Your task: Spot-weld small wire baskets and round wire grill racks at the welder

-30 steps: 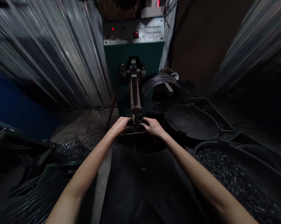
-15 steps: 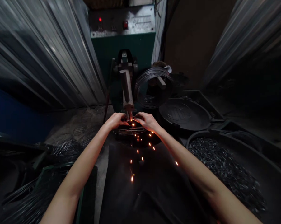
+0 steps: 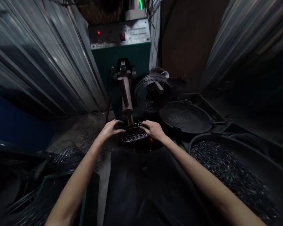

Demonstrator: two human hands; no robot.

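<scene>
A small wire rack (image 3: 134, 137) hangs under the upright electrode (image 3: 130, 119) of a spot welder (image 3: 120, 51), tilted with its right end higher. My right hand (image 3: 153, 129) pinches the rack's right end between thumb and fingers. At the left end is my left hand (image 3: 110, 130), its thumb and fingers parted around a gap. Its fingertips are close to the wire; whether they touch it is unclear in the dim light. A dark apron (image 3: 141, 188) covers the lap below.
To the right of the welder hangs a coil of wire (image 3: 153, 78). Beyond it sits a round black lid (image 3: 185, 116). A large tub (image 3: 193, 141) at right holds many small metal pieces (image 3: 230, 175). Wire parts fill a green crate (image 3: 85, 201) at left. Corrugated metal (image 3: 54, 59) stands behind.
The shower of sparks has almost died out. My left hand's fingers have spread away from the wire, and the rack has shifted right and tilted. The view has tipped upward slightly.
</scene>
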